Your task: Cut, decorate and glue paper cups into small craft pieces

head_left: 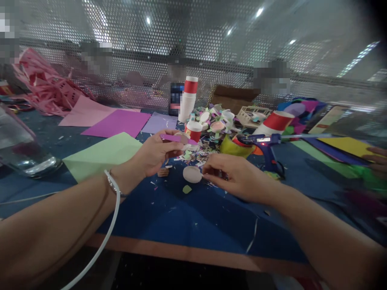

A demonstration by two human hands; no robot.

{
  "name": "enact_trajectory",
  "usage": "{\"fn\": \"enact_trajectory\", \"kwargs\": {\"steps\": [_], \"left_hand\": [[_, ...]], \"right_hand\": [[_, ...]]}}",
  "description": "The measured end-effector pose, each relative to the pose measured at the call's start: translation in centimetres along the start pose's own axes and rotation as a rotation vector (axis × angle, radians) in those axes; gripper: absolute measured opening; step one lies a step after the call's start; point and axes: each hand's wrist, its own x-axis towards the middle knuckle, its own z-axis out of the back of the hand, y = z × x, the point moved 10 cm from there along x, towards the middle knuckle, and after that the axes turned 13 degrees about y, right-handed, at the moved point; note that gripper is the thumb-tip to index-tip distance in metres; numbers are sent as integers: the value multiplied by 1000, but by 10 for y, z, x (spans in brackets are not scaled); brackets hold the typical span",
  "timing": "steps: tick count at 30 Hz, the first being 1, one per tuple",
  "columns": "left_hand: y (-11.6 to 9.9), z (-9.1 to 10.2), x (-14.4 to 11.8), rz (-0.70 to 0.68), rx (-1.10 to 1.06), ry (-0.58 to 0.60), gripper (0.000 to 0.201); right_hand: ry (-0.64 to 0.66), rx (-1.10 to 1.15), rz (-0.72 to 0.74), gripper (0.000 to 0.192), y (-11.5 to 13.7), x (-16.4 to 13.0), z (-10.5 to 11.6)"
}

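My left hand [157, 151] pinches a purple paper strip [173, 138] between thumb and fingers. A small dull round piece [184, 139] sits against the strip, partly blurred. Low over the blue table, my right hand [232, 175] is closed, with its fingertips at the right edge of a round white disc [192, 175]. Whether the disc touches the table, I cannot tell. Just beyond my hands stands a red and white paper cup [193, 129]. A green paper scrap [187, 189] lies below the disc.
A blue glue gun [267, 147] stands at right beside a yellow piece [234, 147]. Stacked cups [188, 100] and a heap of paper pieces [217, 119] are behind. Coloured sheets [117, 123] and a clear container [26, 141] lie left. Another person's hand [377, 159] shows far right.
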Motion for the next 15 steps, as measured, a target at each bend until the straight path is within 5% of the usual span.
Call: {"fn": "enact_trajectory", "kwargs": {"steps": [8,15], "left_hand": [[8,-25,-7,93,11,146,53],[13,-30,-10,136,-54,128,47]], "right_hand": [[-331,39,-158,18,-46,-42,46],[-353,-31,-327,21,-88,-70,63]]}}
